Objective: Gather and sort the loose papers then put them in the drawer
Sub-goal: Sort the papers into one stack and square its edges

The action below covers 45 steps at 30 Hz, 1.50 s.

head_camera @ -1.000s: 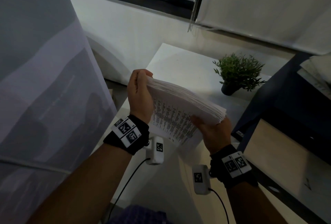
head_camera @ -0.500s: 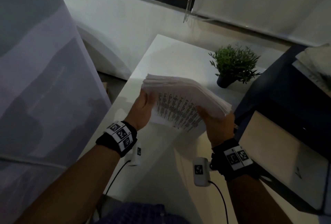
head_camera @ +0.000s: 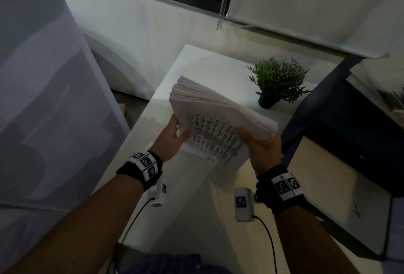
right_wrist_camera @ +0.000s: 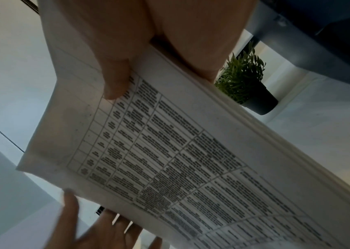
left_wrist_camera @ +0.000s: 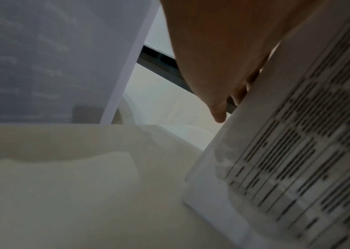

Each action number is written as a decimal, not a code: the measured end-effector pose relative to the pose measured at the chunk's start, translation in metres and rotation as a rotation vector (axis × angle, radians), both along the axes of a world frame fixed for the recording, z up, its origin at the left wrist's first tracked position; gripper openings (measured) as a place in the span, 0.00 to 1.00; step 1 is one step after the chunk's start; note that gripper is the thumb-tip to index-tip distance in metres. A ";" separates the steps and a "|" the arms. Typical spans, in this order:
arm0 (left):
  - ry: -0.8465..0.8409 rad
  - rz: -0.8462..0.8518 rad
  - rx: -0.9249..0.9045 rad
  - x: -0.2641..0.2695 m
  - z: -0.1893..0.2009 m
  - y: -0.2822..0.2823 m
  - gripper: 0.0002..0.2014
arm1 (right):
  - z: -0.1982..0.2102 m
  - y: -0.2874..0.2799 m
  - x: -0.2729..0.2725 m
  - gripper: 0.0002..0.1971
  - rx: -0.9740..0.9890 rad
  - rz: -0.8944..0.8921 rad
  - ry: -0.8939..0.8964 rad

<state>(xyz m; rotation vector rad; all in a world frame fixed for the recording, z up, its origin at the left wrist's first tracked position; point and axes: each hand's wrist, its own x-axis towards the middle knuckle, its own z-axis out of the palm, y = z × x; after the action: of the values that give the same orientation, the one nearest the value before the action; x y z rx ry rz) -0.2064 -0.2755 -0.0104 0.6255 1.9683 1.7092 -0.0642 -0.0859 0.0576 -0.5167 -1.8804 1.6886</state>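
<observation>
You are holding a thick stack of white printed papers (head_camera: 220,118) in the air over the glossy white tabletop (head_camera: 203,68), tilted so its far left corner rides high and its sheets fan apart along that edge. The sheet facing you carries a ruled table of dense black text in rows and columns; in every view the print is too blurred to read, so no word, heading or brand can be made out. Your right hand (head_camera: 263,148) grips the near right corner, thumb (right_wrist_camera: 116,79) pressed onto the printed face and the other fingers curled under the stack, out of sight. Your left hand (head_camera: 172,140) meets the left edge with thumb on the printed sheet; from the right wrist its fingers (right_wrist_camera: 114,224) look spread and fairly straight beneath the paper, but how firmly they hold you cannot tell, since the stack covers most of them. Black wrist bands with square black-and-white marker tags (head_camera: 145,165) sit on both wrists; the marker patterns carry no legible writing. A small green potted plant in a dark pot (head_camera: 276,82) stands on the table just beyond the stack. At the right, a dark blue cabinet with a pale wood-toned front panel (head_camera: 323,177) is cut off by the frame, and whether that panel is the drawer is unclear.
</observation>
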 end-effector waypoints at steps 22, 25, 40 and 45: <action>-0.240 0.262 0.117 0.014 -0.043 0.004 0.20 | -0.004 -0.008 0.000 0.18 0.095 -0.010 -0.010; -0.193 0.164 0.042 0.012 -0.049 0.005 0.31 | -0.006 -0.006 -0.001 0.17 0.093 0.001 -0.027; 0.221 0.299 0.130 -0.003 0.039 0.018 0.20 | 0.021 0.000 -0.002 0.21 0.063 -0.041 0.059; 0.178 0.302 0.192 0.014 0.035 0.008 0.24 | 0.021 -0.012 0.007 0.18 0.051 -0.049 0.037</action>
<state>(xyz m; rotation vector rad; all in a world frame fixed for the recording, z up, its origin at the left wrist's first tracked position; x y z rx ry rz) -0.1920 -0.2672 0.0243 0.5860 2.1244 2.1088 -0.0571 -0.0981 0.0785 -0.5039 -1.8640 1.6037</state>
